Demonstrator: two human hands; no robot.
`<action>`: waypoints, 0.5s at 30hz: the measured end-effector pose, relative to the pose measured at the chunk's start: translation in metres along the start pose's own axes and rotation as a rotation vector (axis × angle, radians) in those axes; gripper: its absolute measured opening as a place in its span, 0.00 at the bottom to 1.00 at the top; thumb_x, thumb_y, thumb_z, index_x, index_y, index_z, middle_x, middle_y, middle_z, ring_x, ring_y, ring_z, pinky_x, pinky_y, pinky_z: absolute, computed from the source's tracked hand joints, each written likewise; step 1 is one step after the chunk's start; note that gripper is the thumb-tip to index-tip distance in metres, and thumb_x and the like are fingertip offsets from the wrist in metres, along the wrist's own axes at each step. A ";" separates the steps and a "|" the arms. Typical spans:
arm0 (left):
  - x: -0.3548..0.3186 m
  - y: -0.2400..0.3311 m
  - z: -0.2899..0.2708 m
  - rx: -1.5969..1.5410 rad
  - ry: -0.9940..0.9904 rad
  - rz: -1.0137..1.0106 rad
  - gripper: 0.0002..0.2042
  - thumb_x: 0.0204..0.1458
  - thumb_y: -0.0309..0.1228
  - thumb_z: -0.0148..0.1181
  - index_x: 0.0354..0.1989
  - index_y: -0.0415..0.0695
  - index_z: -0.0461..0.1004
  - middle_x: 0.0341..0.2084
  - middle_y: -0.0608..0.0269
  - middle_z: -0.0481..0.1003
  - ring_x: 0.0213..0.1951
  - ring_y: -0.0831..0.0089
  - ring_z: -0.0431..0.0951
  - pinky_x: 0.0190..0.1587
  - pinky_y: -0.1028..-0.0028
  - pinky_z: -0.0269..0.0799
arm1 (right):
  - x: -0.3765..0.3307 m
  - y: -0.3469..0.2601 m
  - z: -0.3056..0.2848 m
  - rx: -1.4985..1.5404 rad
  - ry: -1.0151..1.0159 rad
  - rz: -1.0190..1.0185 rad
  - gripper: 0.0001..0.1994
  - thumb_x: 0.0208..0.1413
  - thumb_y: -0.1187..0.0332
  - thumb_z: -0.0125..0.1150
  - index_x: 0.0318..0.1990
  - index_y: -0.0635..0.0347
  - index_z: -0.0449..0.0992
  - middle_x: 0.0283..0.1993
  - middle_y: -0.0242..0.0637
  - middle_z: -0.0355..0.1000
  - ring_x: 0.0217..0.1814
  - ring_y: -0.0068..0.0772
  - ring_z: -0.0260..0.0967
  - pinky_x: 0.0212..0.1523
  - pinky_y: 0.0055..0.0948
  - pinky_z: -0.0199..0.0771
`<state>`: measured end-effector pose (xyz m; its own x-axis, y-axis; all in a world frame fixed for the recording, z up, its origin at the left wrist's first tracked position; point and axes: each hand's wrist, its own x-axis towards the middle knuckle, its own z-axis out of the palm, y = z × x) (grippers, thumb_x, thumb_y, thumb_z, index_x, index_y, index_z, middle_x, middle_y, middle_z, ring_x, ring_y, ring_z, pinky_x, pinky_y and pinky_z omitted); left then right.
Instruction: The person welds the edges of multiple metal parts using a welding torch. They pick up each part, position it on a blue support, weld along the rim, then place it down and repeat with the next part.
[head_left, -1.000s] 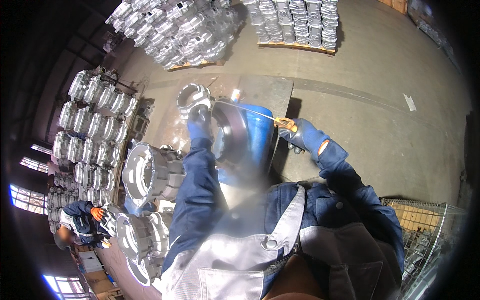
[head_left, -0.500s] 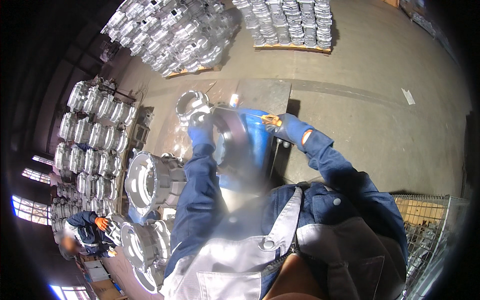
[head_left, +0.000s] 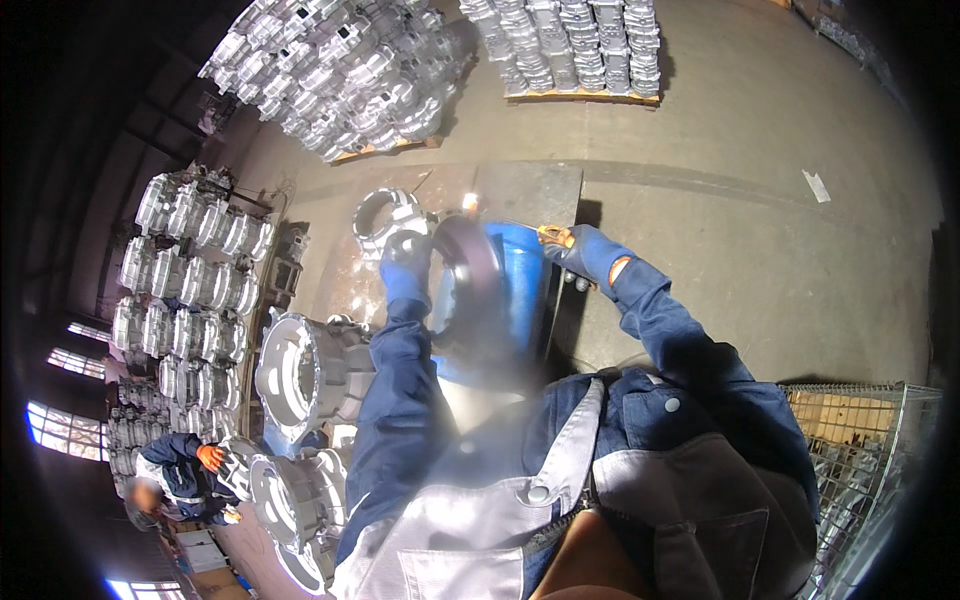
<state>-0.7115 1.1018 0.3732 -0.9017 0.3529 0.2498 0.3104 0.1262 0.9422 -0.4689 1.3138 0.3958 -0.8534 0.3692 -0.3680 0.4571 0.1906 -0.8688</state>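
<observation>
— Casting (head_left: pixel 470 265), the round dark one: where does it sit?

— On edge atop the blue drum (head_left: pixel 520 290), which stands against the steel plate (head_left: pixel 525 190) on the floor (head_left: pixel 760 200). Its face turns toward the person's left.

— And the left hand (head_left: pixel 405 262)?

— Blue glove, laid on the casting's left rim. Fingers look curled over the edge, though the glove and blur keep me from saying how tightly they close.

— The right hand (head_left: pixel 578 250)?

— Also gloved blue, orange at the cuff, just right of the drum's top. It pinches a thin yellow rod (head_left: pixel 548 233) whose tip points at the casting's upper edge, where a small bright glare (head_left: pixel 468 203) shows. Fingers are drawn together around the rod.

— What lies beside it?

— A pale ring-shaped housing (head_left: pixel 385 215) just behind the left hand, flat on the plate. Two larger bell-shaped housings (head_left: pixel 300 375) stand to the left of the person's sleeve.

— Farther off?

— Pallets stacked with grey castings (head_left: pixel 340 70) at the top, more rows along the left wall (head_left: pixel 190 270). A wire cage (head_left: pixel 860 440) sits at lower right. Another person (head_left: pixel 175 475) in blue with orange gloves crouches at lower left, handling a housing.
</observation>
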 end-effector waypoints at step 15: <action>0.002 0.010 0.000 0.023 0.016 -0.089 0.09 0.47 0.22 0.66 0.35 0.42 0.73 0.27 0.68 0.74 0.29 0.80 0.70 0.32 0.77 0.67 | 0.003 0.022 0.007 0.120 0.108 0.125 0.18 0.56 0.49 0.59 0.42 0.53 0.76 0.19 0.33 0.69 0.11 0.25 0.63 0.12 0.30 0.64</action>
<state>-0.7097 1.1042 0.3834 -0.9306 0.3247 0.1691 0.2357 0.1781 0.9554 -0.4633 1.3127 0.3728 -0.7574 0.4794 -0.4433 0.5189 0.0299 -0.8543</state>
